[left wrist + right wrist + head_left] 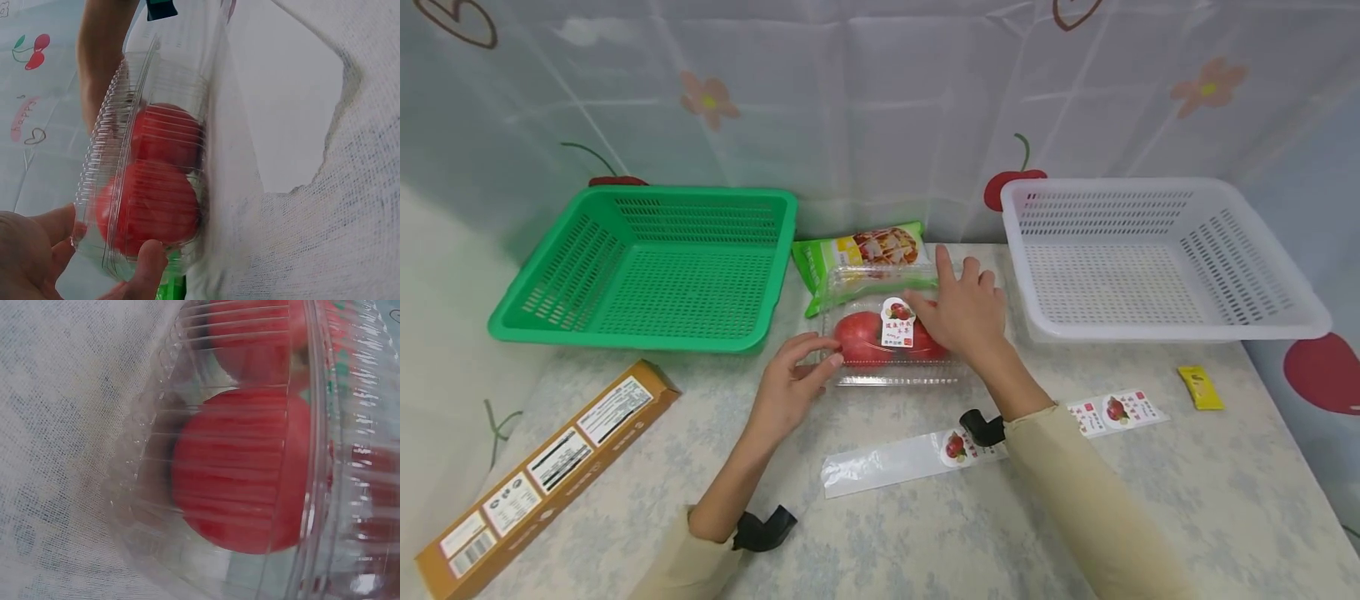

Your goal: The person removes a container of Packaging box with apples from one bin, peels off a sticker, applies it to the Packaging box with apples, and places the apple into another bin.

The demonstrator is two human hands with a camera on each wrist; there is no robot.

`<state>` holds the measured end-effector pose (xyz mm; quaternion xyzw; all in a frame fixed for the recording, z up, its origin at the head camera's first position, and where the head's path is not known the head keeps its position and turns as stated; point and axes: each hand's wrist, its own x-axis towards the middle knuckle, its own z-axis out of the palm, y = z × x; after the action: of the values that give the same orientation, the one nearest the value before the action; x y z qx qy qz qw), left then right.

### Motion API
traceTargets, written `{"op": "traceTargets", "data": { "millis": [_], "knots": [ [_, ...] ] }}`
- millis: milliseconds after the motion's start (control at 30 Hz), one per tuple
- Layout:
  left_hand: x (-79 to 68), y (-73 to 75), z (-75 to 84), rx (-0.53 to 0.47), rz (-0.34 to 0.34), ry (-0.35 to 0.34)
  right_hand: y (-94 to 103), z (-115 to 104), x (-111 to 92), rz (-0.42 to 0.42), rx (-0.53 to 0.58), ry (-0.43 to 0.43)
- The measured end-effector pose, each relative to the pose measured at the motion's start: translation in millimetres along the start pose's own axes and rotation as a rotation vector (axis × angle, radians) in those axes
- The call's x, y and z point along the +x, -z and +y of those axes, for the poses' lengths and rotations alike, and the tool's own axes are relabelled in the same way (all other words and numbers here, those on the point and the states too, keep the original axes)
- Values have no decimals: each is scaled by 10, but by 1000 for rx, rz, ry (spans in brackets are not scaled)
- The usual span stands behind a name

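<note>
A clear plastic clamshell box (850,377) with two round red fruits (148,206) inside lies on the table, its lid down. A white sticker (897,332) with a fruit picture sits on the lid. At the box's left end my left hand (786,383) grips the corner, thumb on the near side and a finger at the lid edge. The right hand (970,312) rests on the lid's right part with fingers spread, thumb by the sticker. In the right wrist view the box (250,575) fills most of the picture and that hand cannot be made out clearly.
Behind the box lies a green snack packet (820,262). A green basket (752,340) stands left, a white basket (1157,332) right. Sticker strips (880,467) lie in front, beside a small yellow sachet (1201,388). A long brown carton (550,479) lies at left.
</note>
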<state>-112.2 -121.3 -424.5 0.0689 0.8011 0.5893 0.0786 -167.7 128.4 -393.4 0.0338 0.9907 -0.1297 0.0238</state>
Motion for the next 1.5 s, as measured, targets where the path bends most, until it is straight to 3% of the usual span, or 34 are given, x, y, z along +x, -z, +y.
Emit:
{"op": "traceTargets", "data": {
  "millis": [133,333,433,600,700,800,1033,1100,1167,1333,1500],
  "knots": [
    [-30,0,15,-41,8,52,28,47,-32,0,98,76],
    [-59,-15,22,-68,21,56,148,184,-218,-30,446,156],
    [-61,-52,21,-72,18,55,200,281,-389,46,569,172],
    [-62,-89,18,-60,20,45,289,491,-739,290,710,161],
    [-67,-90,16,-60,20,40,347,674,-906,439,763,49],
    [-69,-90,19,-59,23,41,388,890,-996,582,852,-145],
    [-68,-88,21,-58,33,43,370,1405,-1023,920,1337,-624],
    [-67,-88,24,-55,35,39,366,1519,-1017,928,1438,-691],
    [-64,-88,20,-53,36,35,359,1602,-993,870,1527,-711],
    [-67,-88,-2,-42,38,19,287,1685,-863,675,1663,-633],
    [-97,-97,-22,8,44,0,231,1675,-759,683,1779,-555]
  ]
}}
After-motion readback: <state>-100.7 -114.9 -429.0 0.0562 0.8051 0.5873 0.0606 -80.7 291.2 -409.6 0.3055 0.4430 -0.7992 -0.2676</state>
